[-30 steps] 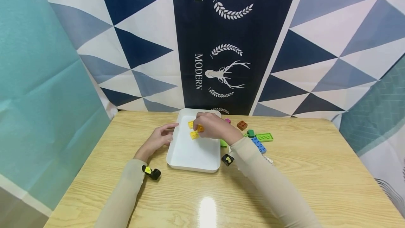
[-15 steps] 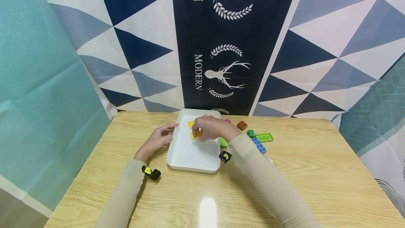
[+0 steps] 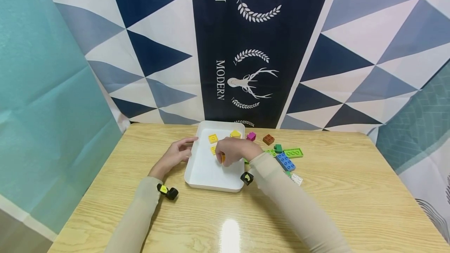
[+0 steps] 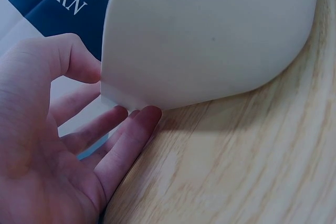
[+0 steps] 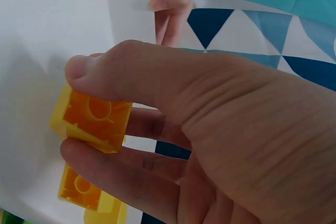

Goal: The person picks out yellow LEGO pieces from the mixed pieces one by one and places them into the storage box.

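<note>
A white tray point(image 3: 204, 175) lies on the wooden table. My right hand point(image 3: 225, 160) hovers over its middle and pinches an orange brick point(image 3: 222, 157) between thumb and fingers; the right wrist view shows that brick point(image 5: 100, 119) held stud side towards the palm. Three yellow bricks lie in the tray's far half: one point(image 3: 213, 138) at the left, one point(image 3: 235, 133) at the back and one point(image 3: 213, 150) partly behind my right hand. My left hand point(image 3: 188, 149) rests with straight fingers against the tray's left wall point(image 4: 210, 35).
Right of the tray lie loose bricks: magenta point(image 3: 251, 136), brown point(image 3: 268, 139), small green point(image 3: 278, 148), a lime plate point(image 3: 293, 152), blue point(image 3: 285, 161) and white point(image 3: 296, 179). A patterned cloth hangs behind the table.
My right hand has drawn back from the tray's far end towards its middle with the orange brick, uncovering the yellow brick at the back. The left hand has stayed put.
</note>
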{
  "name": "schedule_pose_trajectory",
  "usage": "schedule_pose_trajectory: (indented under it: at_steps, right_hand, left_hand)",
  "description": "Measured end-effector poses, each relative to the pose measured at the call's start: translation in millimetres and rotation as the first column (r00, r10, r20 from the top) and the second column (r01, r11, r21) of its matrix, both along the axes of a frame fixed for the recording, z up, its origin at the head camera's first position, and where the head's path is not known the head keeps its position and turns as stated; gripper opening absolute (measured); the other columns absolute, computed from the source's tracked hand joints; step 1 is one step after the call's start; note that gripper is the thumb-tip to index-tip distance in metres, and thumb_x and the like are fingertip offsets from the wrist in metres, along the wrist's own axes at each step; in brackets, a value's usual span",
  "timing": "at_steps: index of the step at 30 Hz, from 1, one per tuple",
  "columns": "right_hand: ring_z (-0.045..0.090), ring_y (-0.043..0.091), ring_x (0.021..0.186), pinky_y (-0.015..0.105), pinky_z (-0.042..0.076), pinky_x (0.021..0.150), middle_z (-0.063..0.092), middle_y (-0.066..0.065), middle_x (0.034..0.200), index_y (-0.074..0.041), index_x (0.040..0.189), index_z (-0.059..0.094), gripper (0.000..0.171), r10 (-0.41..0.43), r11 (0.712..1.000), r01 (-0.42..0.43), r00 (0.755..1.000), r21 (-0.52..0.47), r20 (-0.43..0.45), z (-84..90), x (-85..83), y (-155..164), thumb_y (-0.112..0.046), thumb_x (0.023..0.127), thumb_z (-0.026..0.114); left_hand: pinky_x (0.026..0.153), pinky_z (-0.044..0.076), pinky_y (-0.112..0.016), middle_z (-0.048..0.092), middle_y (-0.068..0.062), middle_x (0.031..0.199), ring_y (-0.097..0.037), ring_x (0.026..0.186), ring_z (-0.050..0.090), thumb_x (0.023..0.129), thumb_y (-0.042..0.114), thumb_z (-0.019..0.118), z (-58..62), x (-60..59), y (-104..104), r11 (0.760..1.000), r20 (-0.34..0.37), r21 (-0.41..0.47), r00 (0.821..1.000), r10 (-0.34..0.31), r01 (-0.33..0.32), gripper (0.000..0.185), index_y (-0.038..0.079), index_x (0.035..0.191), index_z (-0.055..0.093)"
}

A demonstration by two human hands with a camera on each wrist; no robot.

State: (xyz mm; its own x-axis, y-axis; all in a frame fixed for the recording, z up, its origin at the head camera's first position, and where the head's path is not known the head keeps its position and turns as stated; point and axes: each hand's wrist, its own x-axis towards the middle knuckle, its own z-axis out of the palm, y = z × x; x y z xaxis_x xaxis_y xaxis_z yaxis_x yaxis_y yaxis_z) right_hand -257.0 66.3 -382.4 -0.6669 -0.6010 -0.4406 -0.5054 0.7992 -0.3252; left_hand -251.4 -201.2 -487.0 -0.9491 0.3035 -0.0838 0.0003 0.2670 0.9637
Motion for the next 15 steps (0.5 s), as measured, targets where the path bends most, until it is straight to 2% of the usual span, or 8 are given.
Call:
schedule_pose_trajectory:
  at_steps: [7, 15]
  right_hand:
    - [0.062, 0.021, 0.096, 0.031, 0.049, 0.081, 0.071, 0.002, 0.102, -0.018, 0.090, 0.076, 0.018, -0.030, 0.999, 0.030, 1.000, 0.035, 0.001, -8.7, -0.4, -2, -0.005, 0.097, 0.086]
    - [0.060, 0.020, 0.095, 0.032, 0.050, 0.081, 0.070, 0.002, 0.101, -0.018, 0.087, 0.074, 0.020, -0.003, 1.000, 0.003, 1.000, 0.025, -0.007, -23.7, -6.2, 0, -0.004, 0.095, 0.086]
  left_hand:
    - [0.094, 0.067, -0.030, 0.048, -0.028, 0.174, -0.049, 0.154, 0.057, 0.100, 0.004, 0.055, -0.2, 0.5, 0, 1.000, -0.011, -0.004, 1.000, -0.008, 0.008, 0.071, 0.007, 0.171, 0.048]
    - [0.092, 0.066, -0.028, 0.050, -0.029, 0.172, -0.048, 0.153, 0.059, 0.099, 0.004, 0.055, 1.2, 2.0, 1, 1.000, -0.014, -0.007, 1.000, -0.008, 0.008, 0.071, 0.006, 0.170, 0.049]
